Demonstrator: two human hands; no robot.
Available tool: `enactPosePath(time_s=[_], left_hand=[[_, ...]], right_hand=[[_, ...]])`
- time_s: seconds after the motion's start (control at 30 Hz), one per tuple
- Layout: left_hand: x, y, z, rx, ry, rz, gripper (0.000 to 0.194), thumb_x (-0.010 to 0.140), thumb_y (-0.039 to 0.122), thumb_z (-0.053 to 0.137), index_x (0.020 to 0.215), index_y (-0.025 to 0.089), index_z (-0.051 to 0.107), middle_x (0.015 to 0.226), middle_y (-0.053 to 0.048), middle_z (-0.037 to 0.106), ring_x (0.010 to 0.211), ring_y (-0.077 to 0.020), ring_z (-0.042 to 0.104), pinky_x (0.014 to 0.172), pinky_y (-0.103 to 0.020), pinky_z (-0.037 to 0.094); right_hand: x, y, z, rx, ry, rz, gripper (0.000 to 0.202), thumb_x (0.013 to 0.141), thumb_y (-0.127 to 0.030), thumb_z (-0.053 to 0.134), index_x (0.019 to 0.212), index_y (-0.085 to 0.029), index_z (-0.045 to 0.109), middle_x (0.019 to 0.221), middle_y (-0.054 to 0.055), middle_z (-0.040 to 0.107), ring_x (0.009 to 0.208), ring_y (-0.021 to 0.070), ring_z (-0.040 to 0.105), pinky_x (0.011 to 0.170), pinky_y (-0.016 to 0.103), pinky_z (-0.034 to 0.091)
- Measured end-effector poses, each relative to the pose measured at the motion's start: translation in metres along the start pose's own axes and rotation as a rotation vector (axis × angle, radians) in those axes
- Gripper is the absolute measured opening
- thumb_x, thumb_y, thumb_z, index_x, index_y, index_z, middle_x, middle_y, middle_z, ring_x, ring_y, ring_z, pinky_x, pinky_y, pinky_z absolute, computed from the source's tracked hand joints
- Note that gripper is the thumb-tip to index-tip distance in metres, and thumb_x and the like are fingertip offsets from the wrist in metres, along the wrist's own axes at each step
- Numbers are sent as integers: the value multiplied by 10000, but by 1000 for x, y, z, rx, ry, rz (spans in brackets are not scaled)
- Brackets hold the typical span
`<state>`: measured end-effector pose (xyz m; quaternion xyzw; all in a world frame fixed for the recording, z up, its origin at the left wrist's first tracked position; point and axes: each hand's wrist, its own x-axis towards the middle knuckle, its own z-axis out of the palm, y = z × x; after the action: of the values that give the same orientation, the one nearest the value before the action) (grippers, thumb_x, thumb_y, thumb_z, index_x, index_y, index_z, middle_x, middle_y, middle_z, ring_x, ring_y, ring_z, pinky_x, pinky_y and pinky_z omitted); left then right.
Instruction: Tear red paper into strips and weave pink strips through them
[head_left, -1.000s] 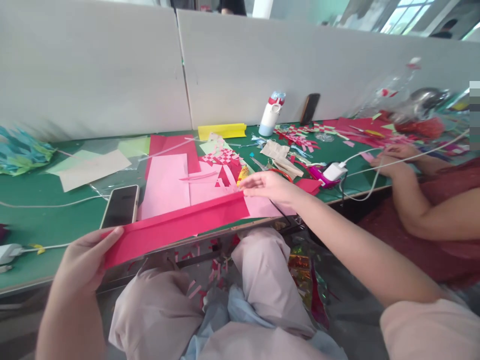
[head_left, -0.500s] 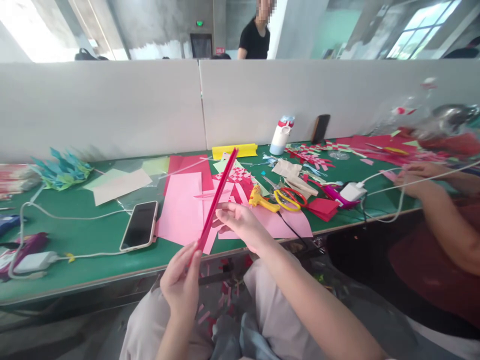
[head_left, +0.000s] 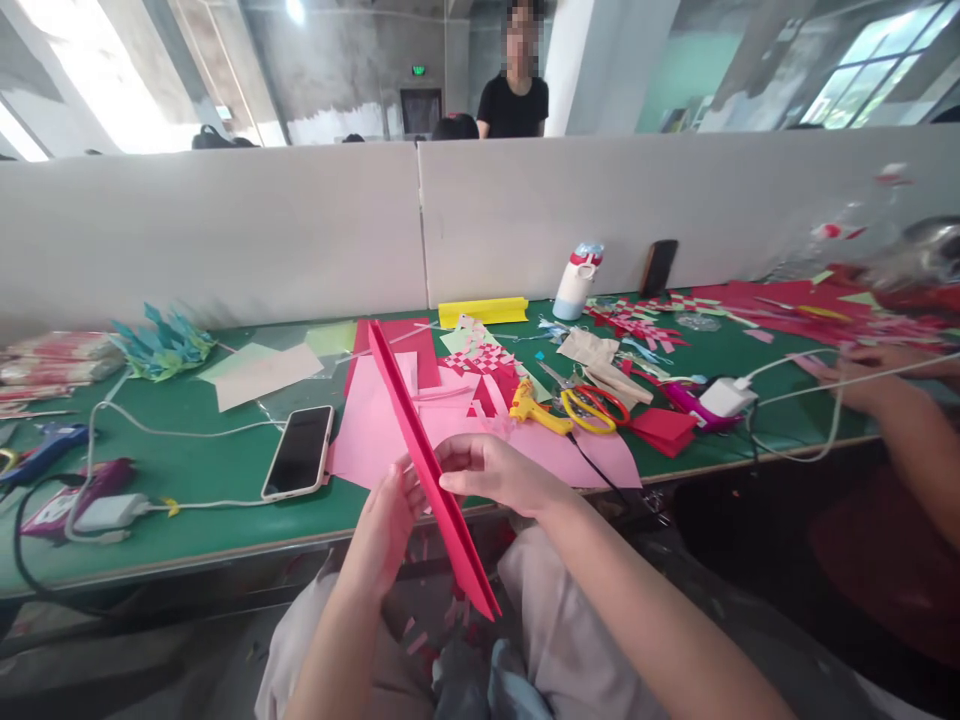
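Observation:
A long strip of folded red paper (head_left: 405, 405) slants across the view in front of me, above the table's front edge, its lower end over my lap. My left hand (head_left: 386, 520) grips it near the middle from the left, its fingers partly hidden behind the paper. From the right, my right hand (head_left: 506, 475) pinches the same stretch between thumb and fingers. Beyond the strip lie pink paper sheets (head_left: 360, 435), a red sheet (head_left: 427, 365) and a pink-and-white woven paper piece (head_left: 487, 360).
A phone (head_left: 298, 455) lies left of my hands. Right of them are a yellow glue gun (head_left: 536, 408), scissors (head_left: 592, 410) and red folded paper (head_left: 664, 430). A white bottle (head_left: 577, 285) stands by the partition (head_left: 300, 230). A co-worker's hand (head_left: 862, 375) works at far right.
The folded red paper has turned from leaning right to leaning left, with its lower end now nearer me. My right hand has closed on it; my left hand has shifted to its middle.

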<state>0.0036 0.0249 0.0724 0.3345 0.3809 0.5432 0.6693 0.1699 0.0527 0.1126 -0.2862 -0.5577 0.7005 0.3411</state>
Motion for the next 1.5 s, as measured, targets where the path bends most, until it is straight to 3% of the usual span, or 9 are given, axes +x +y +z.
enactPosePath(time_s=[0.1, 0.2, 0.3, 0.43, 0.67, 1.03, 1.3, 1.4, 1.5], left_hand=[[-1, 10, 1, -32, 33, -70, 336, 636, 366, 790, 863, 146, 676, 768, -54, 719, 635, -148, 649, 614, -259, 525], [-5, 13, -6, -12, 139, -61, 264, 600, 275, 822, 704, 159, 609, 691, -9, 703, 581, -121, 635, 569, -227, 516], [-8, 10, -14, 14, 226, -40, 295, 582, 272, 832, 693, 167, 580, 670, 5, 697, 579, -120, 635, 550, -213, 508], [-12, 5, -21, 67, 289, -21, 320, 550, 289, 845, 694, 157, 593, 644, 5, 681, 556, -115, 617, 528, -203, 491], [-19, 3, -25, 141, 290, -40, 299, 578, 325, 828, 624, 147, 592, 531, 32, 616, 446, -64, 513, 448, -158, 394], [-24, 2, -22, 101, 295, -120, 321, 563, 331, 835, 635, 145, 583, 623, -20, 687, 526, -131, 615, 524, -230, 484], [-21, -1, -26, 94, 365, -23, 301, 578, 318, 826, 665, 156, 588, 595, 15, 672, 511, -114, 603, 530, -217, 488], [-20, -1, -29, 105, 367, -8, 294, 584, 318, 823, 669, 159, 591, 597, 17, 672, 501, -110, 594, 520, -215, 482], [-20, -2, -31, 124, 367, 3, 298, 581, 334, 823, 659, 156, 598, 598, 14, 675, 509, -107, 591, 525, -210, 480]], right_hand=[[-1, 8, -5, -64, 37, 6, 218, 751, -277, 673, 938, -168, 648, 840, 15, 655, 775, 130, 618, 694, 245, 501], [-1, 19, -15, -91, 171, 39, 221, 722, -270, 692, 905, -159, 638, 834, 15, 647, 772, 128, 608, 701, 248, 491], [-1, 29, -20, -70, 300, 68, 235, 677, -254, 716, 869, -151, 626, 790, 4, 631, 736, 121, 595, 687, 250, 482], [-3, 36, -19, -80, 357, 61, 220, 660, -274, 732, 796, -152, 609, 722, -15, 612, 682, 105, 570, 652, 234, 441], [-8, 37, -14, -40, 436, 86, 266, 604, -310, 775, 726, -153, 598, 663, -21, 617, 619, 112, 564, 615, 248, 420], [-15, 33, -12, -9, 402, 187, 292, 629, -331, 776, 812, -146, 646, 740, 30, 688, 657, 145, 640, 595, 250, 485], [-35, 37, -7, -20, 143, 342, 458, 633, -409, 790, 995, -151, 678, 983, 82, 721, 897, 231, 682, 742, 318, 540], [-39, 39, -7, -20, 125, 364, 416, 626, -406, 793, 930, -142, 689, 922, 75, 729, 830, 206, 689, 749, 315, 535], [-41, 43, -7, -79, 201, 386, 353, 607, -394, 800, 812, -134, 676, 768, 36, 716, 647, 147, 661, 631, 266, 525]])
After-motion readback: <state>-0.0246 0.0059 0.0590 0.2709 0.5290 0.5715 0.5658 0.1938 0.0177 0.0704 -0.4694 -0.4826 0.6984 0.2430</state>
